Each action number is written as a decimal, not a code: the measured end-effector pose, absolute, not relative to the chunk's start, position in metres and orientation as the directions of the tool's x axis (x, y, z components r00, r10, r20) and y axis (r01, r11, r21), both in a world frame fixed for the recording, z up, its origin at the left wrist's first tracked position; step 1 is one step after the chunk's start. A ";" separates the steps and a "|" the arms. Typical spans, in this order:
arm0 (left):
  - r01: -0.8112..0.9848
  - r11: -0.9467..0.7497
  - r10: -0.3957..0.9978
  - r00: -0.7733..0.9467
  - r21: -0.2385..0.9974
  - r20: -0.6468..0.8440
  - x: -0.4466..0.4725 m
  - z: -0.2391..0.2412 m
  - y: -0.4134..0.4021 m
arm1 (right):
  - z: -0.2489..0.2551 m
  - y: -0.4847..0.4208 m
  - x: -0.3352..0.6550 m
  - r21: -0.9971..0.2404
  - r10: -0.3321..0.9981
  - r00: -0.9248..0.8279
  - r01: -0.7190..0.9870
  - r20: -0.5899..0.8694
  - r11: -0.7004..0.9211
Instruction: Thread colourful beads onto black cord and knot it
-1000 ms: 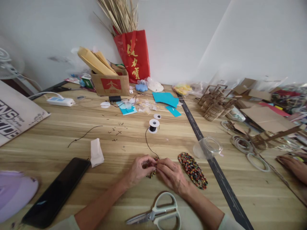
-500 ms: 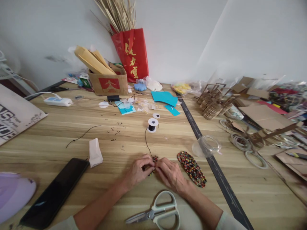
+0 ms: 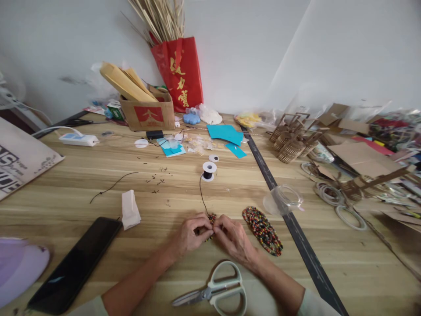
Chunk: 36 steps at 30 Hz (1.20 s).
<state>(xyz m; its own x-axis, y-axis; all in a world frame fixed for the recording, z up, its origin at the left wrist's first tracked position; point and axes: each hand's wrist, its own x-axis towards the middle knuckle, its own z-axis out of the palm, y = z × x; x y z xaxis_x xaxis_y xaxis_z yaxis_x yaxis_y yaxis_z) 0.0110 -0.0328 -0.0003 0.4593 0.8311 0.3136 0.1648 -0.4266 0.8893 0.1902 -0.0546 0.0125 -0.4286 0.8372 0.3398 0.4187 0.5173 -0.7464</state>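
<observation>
My left hand (image 3: 194, 232) and my right hand (image 3: 232, 237) meet over the table, thumbs and fingertips pinched close together. Between them shows a small bunch of multicoloured beads (image 3: 212, 217), partly hidden by my fingers. A black cord (image 3: 202, 196) runs from the beads up to a white spool (image 3: 209, 171) standing on the table. Both hands are closed at the beads; exactly what each fingertip grips is too small to make out. Right of my right hand lies a coiled pile of bead strings (image 3: 262, 231). Scissors (image 3: 215, 292) with pale handles rest below my hands.
A black phone (image 3: 75, 265) and a folded white paper (image 3: 130, 210) lie at left, near a loose cord (image 3: 113, 188) and small black scraps. Blue paper (image 3: 225, 134), a cardboard box (image 3: 148, 116) and a red bag (image 3: 180, 74) stand behind. Small woven baskets (image 3: 289, 142) sit at right.
My right hand's fingers have shifted slightly at the beads, the thumb and index finger curling more. The view has moved a little; the spool, scissors and bead pile lie as before.
</observation>
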 end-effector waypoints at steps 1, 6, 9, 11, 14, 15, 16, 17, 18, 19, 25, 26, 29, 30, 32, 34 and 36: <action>0.166 -0.425 0.832 0.458 0.890 0.313 0.011 0.000 -0.033 | 0.012 -0.055 0.190 -0.755 0.843 -0.421 0.416 0.334 0.507; 0.177 -0.385 0.856 0.436 0.906 0.278 0.012 0.002 -0.033 | 0.011 -0.055 0.188 -0.760 0.843 -0.411 0.405 0.346 0.509; 0.157 -0.333 0.877 0.415 0.930 0.244 0.012 0.005 -0.032 | 0.010 -0.056 0.188 -0.746 0.833 -0.415 0.404 0.365 0.528; 0.137 -0.296 0.886 0.408 0.945 0.218 0.012 0.007 -0.031 | 0.009 -0.056 0.188 -0.729 0.823 -0.410 0.406 0.394 0.551; 0.125 -0.236 0.897 0.410 0.964 0.166 0.011 0.009 -0.030 | 0.008 -0.055 0.188 -0.700 0.804 -0.397 0.408 0.443 0.586; 0.123 -0.223 0.899 0.409 0.967 0.155 0.011 0.009 -0.030 | 0.007 -0.055 0.188 -0.694 0.797 -0.397 0.403 0.454 0.596; 0.122 -0.216 0.900 0.410 0.969 0.149 0.011 0.009 -0.030 | 0.006 -0.054 0.188 -0.691 0.790 -0.401 0.394 0.464 0.606; 0.119 -0.214 0.899 0.413 0.970 0.147 0.010 0.009 -0.030 | 0.005 -0.054 0.188 -0.688 0.781 -0.407 0.383 0.474 0.617; 0.118 -0.214 0.897 0.417 0.970 0.147 0.010 0.008 -0.030 | 0.005 -0.053 0.188 -0.684 0.771 -0.414 0.371 0.484 0.628; 0.118 -0.214 0.896 0.419 0.970 0.147 0.010 0.008 -0.030 | 0.004 -0.053 0.189 -0.678 0.761 -0.420 0.361 0.494 0.640; 0.126 -0.146 0.900 0.428 0.981 0.079 0.010 0.007 -0.031 | 0.003 -0.053 0.190 -0.641 0.734 -0.412 0.364 0.540 0.676; 0.130 -0.130 0.901 0.430 0.983 0.062 0.010 0.007 -0.031 | 0.004 -0.053 0.190 -0.641 0.735 -0.412 0.365 0.539 0.675; 0.135 -0.105 0.901 0.433 0.985 0.037 0.010 0.005 -0.031 | 0.004 -0.052 0.191 -0.649 0.741 -0.417 0.366 0.527 0.667; 0.131 -0.104 0.900 0.434 0.986 0.037 0.010 0.005 -0.030 | 0.003 -0.052 0.191 -0.652 0.743 -0.418 0.365 0.522 0.664; 0.119 -0.105 0.900 0.434 0.987 0.043 0.010 0.004 -0.030 | 0.003 -0.052 0.192 -0.656 0.746 -0.421 0.367 0.515 0.660; 0.110 -0.110 0.899 0.435 0.988 0.052 0.010 0.004 -0.029 | 0.003 -0.051 0.193 -0.653 0.747 -0.423 0.371 0.513 0.660; 0.096 -0.108 0.895 0.443 0.990 0.054 0.010 0.005 -0.029 | 0.003 -0.051 0.193 -0.640 0.739 -0.426 0.377 0.522 0.670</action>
